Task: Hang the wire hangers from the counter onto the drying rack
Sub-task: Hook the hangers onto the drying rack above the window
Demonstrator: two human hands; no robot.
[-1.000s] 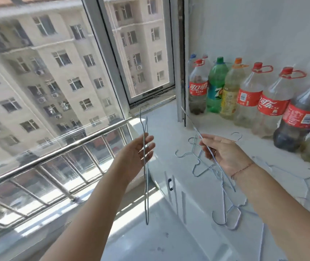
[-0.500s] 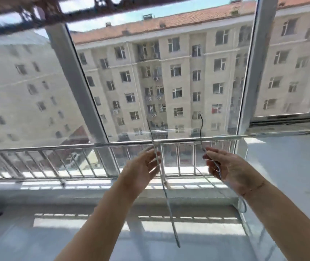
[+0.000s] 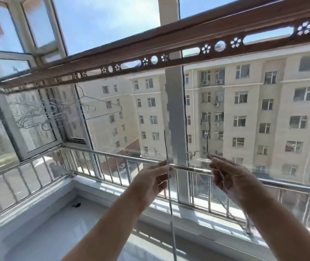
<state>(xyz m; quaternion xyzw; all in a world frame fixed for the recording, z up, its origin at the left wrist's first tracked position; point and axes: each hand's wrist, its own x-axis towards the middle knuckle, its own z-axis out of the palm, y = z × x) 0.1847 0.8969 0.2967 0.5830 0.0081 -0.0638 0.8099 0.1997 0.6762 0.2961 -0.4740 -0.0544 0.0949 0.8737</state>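
Wire hangers [image 3: 170, 208] stand upright, one pinched in each hand: left hand [image 3: 151, 180] and right hand [image 3: 231, 178] curl round the wires, arms outstretched beneath the drying rack [image 3: 188, 51].

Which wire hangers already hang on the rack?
The wire hangers bunched upper left under the brown perforated drying rack; the other two sit in the left hand and right hand.

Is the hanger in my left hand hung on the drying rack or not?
Not hung. The left hand pinches the wire hanger at the height of the railing, well below the drying rack, touching none of it.
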